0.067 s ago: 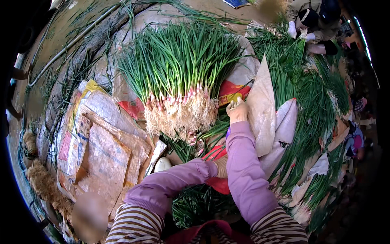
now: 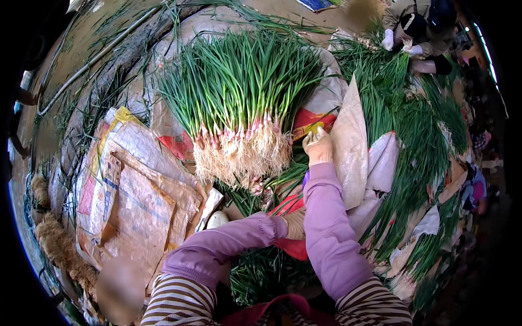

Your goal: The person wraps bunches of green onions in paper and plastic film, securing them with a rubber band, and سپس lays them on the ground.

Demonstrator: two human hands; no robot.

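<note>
A wide bunch of green-leaved, pink-stemmed vegetables like young garlic or scallions (image 2: 244,100) lies ahead of me, its pale stringy roots (image 2: 239,152) toward me. Just right of those roots is my right hand (image 2: 318,145), in a pale glove, fingers curled in; what they close on, if anything, is hidden. It is beside a beige sack flap (image 2: 349,157) and a red and yellow sack (image 2: 311,120). My left hand (image 2: 295,224), also gloved, reaches across by a red cloth or sack (image 2: 292,247); my right forearm covers its fingers. A purple bit shows beside the right sleeve.
Flattened sacks (image 2: 147,195) are piled at the left. Long green stalks (image 2: 402,141) heap along the right, more greens (image 2: 272,274) lie close below my arms. At the far right another person's gloved hand (image 2: 414,50) holds a rooted bunch. A pipe (image 2: 98,58) runs along the far left.
My left forearm has shifted slightly left and down. The right hand has risen a very little, still curled. The vegetables and sacks lie as before.
</note>
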